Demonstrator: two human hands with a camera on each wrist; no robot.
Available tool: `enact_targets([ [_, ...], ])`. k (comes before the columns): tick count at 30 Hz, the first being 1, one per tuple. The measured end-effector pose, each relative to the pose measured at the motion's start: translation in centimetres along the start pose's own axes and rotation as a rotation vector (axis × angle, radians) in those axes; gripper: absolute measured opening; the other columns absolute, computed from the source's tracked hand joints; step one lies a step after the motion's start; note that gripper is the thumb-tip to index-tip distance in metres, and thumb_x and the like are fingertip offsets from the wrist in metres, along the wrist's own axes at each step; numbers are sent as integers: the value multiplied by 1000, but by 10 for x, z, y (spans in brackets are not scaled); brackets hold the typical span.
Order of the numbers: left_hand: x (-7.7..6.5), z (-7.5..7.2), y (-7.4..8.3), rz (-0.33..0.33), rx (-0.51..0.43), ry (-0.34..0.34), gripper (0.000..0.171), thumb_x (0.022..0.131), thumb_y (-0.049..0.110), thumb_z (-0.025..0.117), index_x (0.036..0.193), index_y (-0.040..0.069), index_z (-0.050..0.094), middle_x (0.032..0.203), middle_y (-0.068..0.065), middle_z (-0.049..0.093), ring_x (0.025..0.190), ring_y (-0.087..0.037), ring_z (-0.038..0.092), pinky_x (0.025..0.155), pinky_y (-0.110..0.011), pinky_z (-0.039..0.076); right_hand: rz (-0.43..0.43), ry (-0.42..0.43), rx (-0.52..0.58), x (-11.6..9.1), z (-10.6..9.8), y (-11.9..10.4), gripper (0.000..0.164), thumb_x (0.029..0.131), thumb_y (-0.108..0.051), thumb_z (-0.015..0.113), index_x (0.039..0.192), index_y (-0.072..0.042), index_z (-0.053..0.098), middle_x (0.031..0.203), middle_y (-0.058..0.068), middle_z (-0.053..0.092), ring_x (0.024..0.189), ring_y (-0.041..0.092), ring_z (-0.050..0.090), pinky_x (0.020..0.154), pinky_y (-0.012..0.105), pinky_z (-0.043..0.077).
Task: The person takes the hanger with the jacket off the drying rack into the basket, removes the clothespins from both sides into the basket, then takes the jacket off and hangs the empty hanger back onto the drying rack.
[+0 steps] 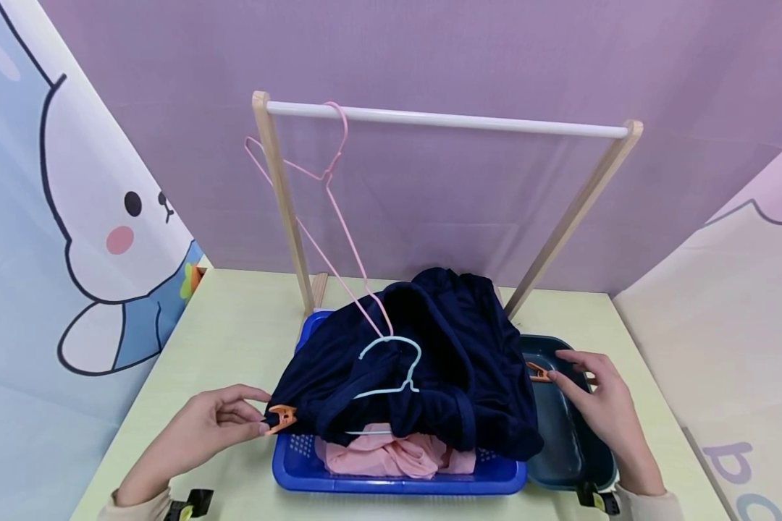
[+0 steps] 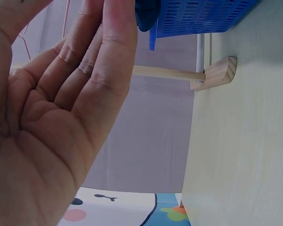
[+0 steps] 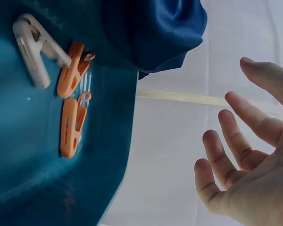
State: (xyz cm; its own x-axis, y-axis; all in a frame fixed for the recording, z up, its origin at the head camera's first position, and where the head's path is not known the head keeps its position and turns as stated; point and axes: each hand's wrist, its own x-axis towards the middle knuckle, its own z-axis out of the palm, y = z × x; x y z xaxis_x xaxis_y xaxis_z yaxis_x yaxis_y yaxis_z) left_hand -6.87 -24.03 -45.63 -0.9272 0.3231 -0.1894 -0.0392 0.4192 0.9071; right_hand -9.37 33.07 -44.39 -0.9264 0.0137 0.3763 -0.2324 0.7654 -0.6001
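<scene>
At the left end of a dark navy garment (image 1: 495, 347), an orange clothespin (image 1: 282, 418) sits at the fabric's edge. My left hand (image 1: 215, 420) pinches there, thumb tip at the clothespin and index finger at the cloth; in the left wrist view the fingertips run out of frame. My right hand (image 1: 602, 398) hovers over a dark teal tray (image 1: 563, 449), fingers spread and holding nothing. Inside the tray lie two orange clothespins (image 3: 74, 127) and a white clothespin (image 3: 35, 52). A pale blue hanger (image 1: 407, 373) pokes out of the garment's neck opening.
The garment lies over a blue basket (image 1: 397, 486) that also holds pink cloth (image 1: 404, 456). Behind stands a wooden rack with a white rail (image 1: 456, 119). A pink hanger (image 1: 347, 224) hangs from the rail, its lower end reaching the garment.
</scene>
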Motion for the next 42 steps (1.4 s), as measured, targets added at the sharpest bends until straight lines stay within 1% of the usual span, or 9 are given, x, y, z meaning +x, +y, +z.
enact_targets([
  [5,-1,0,1,-28,-4,0,50,86,26,81,125,2,63,93,-5,73,81,-23,71,69,-32,59,-50,11,8,-2,-1,-11,34,87,-6,78,120,-3,69,115,8,58,97,13,50,77,21,39],
  [8,-1,1,2,-48,-6,3,52,84,29,82,125,3,63,93,-5,73,81,-24,71,70,-32,59,-100,19,40,-4,-3,-26,36,84,-1,79,118,-3,70,115,7,59,100,12,50,80,16,38],
  [14,-1,1,3,-23,-4,6,49,85,26,81,124,3,64,92,-5,73,80,-23,71,68,-32,59,-193,35,105,-6,-4,-62,44,75,5,84,116,-7,72,118,5,60,113,9,45,92,12,32],
  [20,0,1,0,-11,-6,2,48,87,24,80,125,2,64,92,-5,73,80,-22,71,69,-33,60,-339,35,141,-11,0,-90,53,68,10,86,116,-5,71,120,8,59,115,14,46,95,13,36],
  [23,-1,1,0,-20,-12,3,49,86,25,81,126,2,63,92,-5,73,80,-23,71,69,-33,60,-436,64,170,-13,7,-104,33,85,-14,82,114,-2,71,117,14,60,113,21,48,97,16,37],
  [24,-1,1,0,-26,-10,5,49,86,26,81,125,2,63,92,-5,73,80,-23,71,69,-34,60,-467,75,179,-14,9,-109,33,89,-23,79,113,-1,71,116,16,61,112,23,49,97,17,37],
  [27,-1,1,0,-23,-6,7,49,86,25,81,125,2,64,92,-5,73,80,-23,71,69,-33,60,-547,95,208,-16,16,-125,48,97,-46,64,112,-1,71,115,17,61,110,27,50,99,20,36],
  [38,0,1,-1,4,-3,15,45,88,21,79,126,3,64,92,-4,72,79,-20,70,67,-30,59,-641,-27,269,-22,34,-169,37,97,-36,69,123,-9,68,123,11,58,114,24,50,101,20,37],
  [42,1,0,-2,1,-3,6,46,88,21,79,126,2,63,92,-4,73,79,-20,70,67,-31,59,-728,-71,320,-20,41,-187,38,96,-29,71,127,-7,65,124,12,57,112,26,51,101,21,40],
])
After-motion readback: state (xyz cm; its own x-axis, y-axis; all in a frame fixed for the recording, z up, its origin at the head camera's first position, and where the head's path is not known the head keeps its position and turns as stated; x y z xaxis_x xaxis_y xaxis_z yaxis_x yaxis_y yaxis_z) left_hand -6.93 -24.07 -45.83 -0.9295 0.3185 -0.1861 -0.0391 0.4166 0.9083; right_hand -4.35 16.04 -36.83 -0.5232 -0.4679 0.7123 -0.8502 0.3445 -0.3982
